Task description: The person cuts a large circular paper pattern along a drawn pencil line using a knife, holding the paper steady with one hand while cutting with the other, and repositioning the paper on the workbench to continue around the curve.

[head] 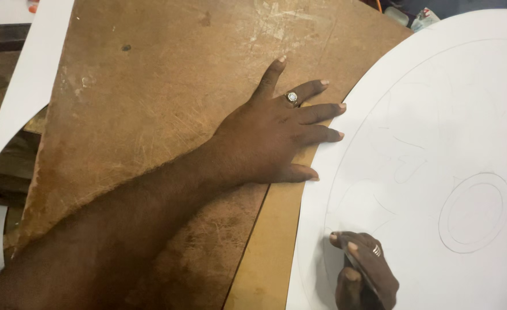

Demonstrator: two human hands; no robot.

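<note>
left hand (pixel 276 138) flat at paper disc (pixel 437 115) (edge), right hand (pixel 365 275) pinching pencil (pixel 354 267)

1. A small crumpled packet (pixel 423 18) lies at the top edge, just beyond the brown board's far corner; it is whitish with red and blue patches, and too small and blurred to tell more.
2. A pale, rounded container-like thing (pixel 396 15) sits just left of that packet, partly cut off; its kind cannot be told.
3. No labels, signs or screens show anywhere else.
</note>
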